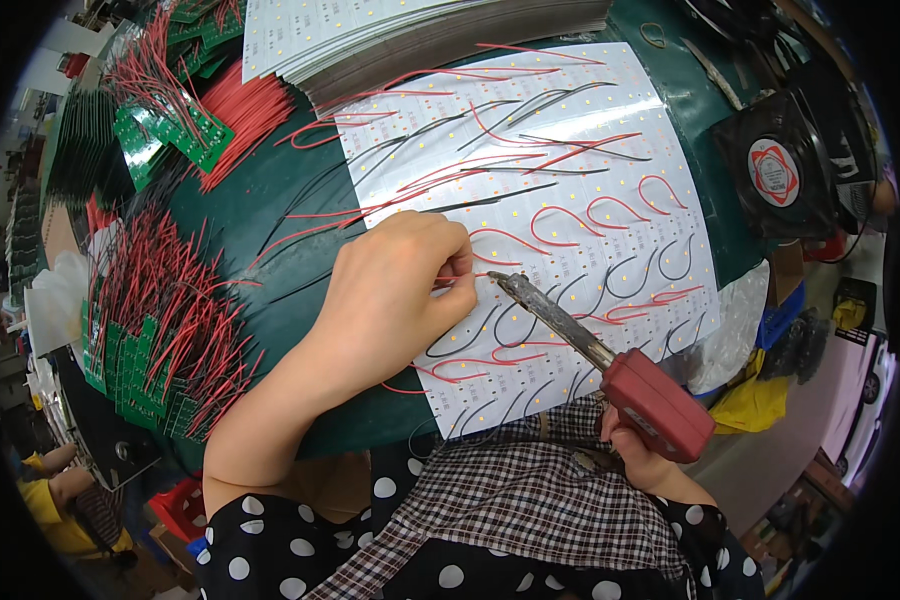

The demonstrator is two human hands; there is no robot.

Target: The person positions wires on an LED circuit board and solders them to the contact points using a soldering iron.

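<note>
My left hand [395, 285] pinches a short red wire [478, 275] between thumb and fingers, low over a white LED board sheet [625, 105]. In my right hand [645, 462] is a soldering gun [660, 405] with a dark red handle; the fingers wrap round its back end and are partly hidden. Its dark, crusted tip meets the end of the red wire just right of my left fingertips. Across the sheet run rows of small yellowish LEDs, with looped red wires [550, 228] and black wires [620, 275] standing at several of them.
A thick stack of similar sheets [450, 50] lies at the back. On the left are green circuit boards [135, 370] with bundles of red and black wires [175, 290]. A small black fan [775, 165] stands at the right. The green table mat [230, 235] lies beneath.
</note>
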